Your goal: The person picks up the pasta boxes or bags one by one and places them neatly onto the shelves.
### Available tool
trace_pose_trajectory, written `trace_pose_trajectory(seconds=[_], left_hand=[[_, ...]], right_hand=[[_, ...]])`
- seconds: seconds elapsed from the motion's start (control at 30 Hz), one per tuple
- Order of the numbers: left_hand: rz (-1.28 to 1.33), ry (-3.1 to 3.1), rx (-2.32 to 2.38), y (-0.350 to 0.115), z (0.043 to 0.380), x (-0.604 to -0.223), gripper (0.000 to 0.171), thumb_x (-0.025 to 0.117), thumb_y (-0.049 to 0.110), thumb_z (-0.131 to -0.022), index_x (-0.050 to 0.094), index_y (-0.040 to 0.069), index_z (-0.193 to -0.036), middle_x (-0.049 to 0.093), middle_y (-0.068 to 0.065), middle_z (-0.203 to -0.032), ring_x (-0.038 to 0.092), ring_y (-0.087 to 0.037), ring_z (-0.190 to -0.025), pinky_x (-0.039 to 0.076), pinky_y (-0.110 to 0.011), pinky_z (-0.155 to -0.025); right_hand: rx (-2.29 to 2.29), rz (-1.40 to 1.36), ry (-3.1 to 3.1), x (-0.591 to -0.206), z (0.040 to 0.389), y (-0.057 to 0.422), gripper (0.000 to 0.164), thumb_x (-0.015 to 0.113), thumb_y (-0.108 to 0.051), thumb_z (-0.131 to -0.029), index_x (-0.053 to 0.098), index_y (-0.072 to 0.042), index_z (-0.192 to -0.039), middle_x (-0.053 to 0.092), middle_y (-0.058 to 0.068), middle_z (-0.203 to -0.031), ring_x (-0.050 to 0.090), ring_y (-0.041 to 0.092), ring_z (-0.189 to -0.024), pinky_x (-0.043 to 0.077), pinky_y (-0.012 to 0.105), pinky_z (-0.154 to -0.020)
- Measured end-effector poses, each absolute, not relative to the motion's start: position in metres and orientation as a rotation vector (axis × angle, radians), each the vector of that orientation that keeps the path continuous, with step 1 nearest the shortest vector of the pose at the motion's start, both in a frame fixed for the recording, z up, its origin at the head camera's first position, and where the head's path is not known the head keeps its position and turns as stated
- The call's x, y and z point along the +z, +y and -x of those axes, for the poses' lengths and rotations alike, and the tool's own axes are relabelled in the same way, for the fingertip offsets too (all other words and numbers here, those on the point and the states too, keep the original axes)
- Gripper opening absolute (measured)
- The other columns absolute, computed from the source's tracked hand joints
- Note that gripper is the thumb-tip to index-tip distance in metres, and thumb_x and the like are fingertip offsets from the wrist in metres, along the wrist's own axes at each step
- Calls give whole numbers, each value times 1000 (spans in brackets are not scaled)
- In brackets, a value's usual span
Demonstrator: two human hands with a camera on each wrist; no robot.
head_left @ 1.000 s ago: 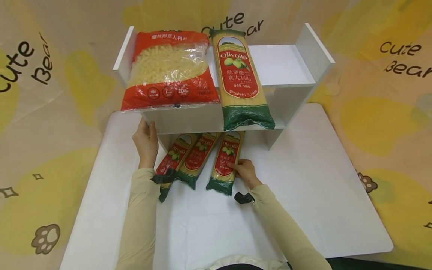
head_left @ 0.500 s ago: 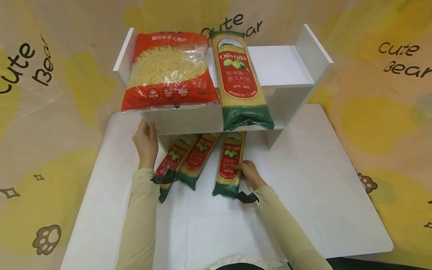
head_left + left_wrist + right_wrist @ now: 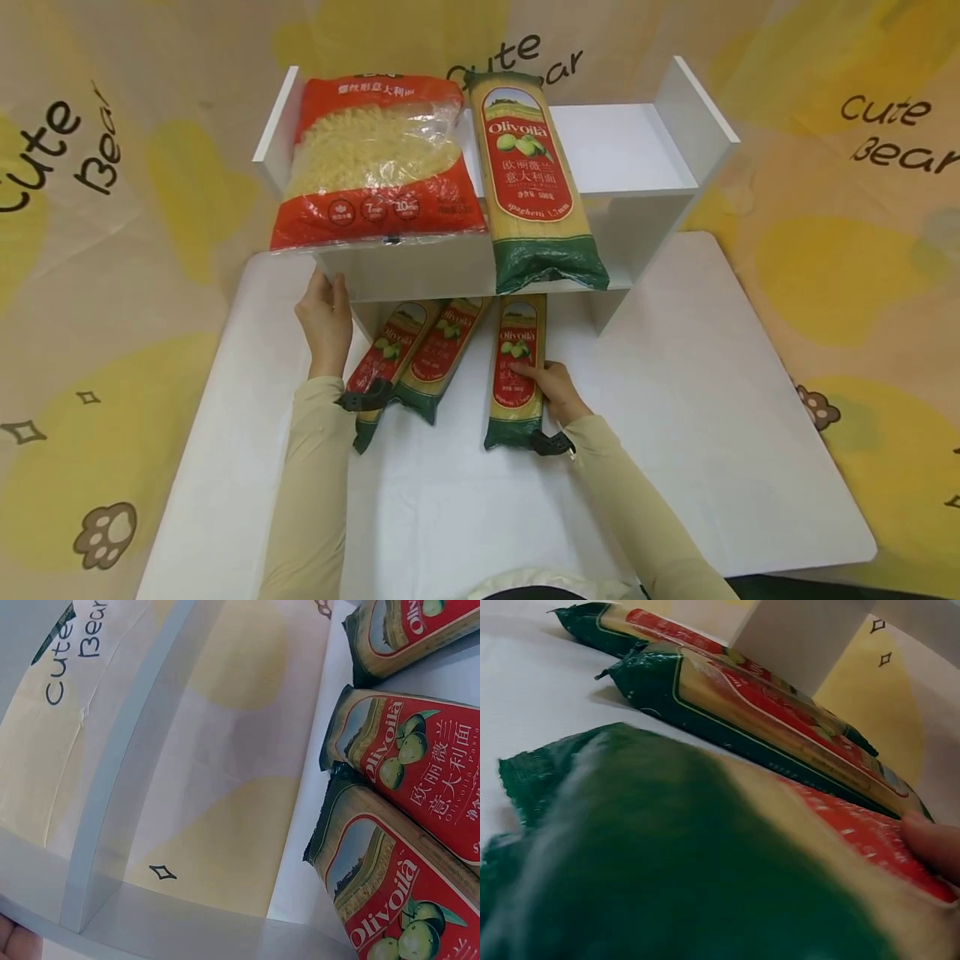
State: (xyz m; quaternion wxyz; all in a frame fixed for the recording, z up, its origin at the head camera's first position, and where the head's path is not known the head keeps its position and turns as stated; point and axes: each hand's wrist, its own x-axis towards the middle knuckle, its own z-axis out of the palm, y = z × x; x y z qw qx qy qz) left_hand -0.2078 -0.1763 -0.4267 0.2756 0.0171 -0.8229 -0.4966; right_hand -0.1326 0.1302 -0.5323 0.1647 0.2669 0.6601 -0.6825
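Observation:
My right hand grips the right edge of a spaghetti packet, thumb across its red label. That packet lies nearly straight, its far end beneath the white shelf. In the right wrist view its green end fills the foreground, and the thumb lies on the label. My left hand holds the shelf's left side panel near its lower front; only some fingers show in the left wrist view. Between the hands, two more spaghetti packets lie slanted, close together.
On the shelf's upper level lie a red bag of spiral pasta and a large spaghetti packet, both overhanging the front. The white table extends to both sides. A patterned cloth hangs behind.
My right hand has moved the gripped spaghetti packet rightward and slightly nearer, turning it straighter, away from the other two. The left hand stays on the shelf panel.

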Motion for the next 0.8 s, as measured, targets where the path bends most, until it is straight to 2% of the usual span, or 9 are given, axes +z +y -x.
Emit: trace_pose_trajectory(seconds=[0.17, 0.5, 0.8], left_hand=[[-30, -2203, -1335, -176, 208, -427, 28, 52, 7, -97, 60, -1, -122, 62, -17, -122, 61, -32, -109, 50, -47, -90], [-31, -2200, -1350, -176, 207, -427, 28, 52, 7, -97, 60, 0, -123, 62, -17, -122, 61, -32, -109, 49, -47, -90], [-25, -2206, -1347, -176, 205, -426, 28, 51, 7, -98, 60, -1, -123, 62, -18, -121, 62, -33, -106, 50, -46, -89]], right_hand=[[-1923, -756, 1887, -530, 128, 129, 49, 71, -21, -85, 52, 8, -120, 66, 13, -96, 65, 16, -74, 55, 30, -70], [-1959, -663, 1814, -523, 108, 136, 43, 66, -20, -89, 52, 8, -119, 66, 10, -95, 65, 17, -78, 54, 28, -72], [-1977, -726, 1770, -513, 91, 139, 45, 65, -16, -90, 48, 9, -123, 65, 11, -95, 65, 17, -78, 56, 30, -72]])
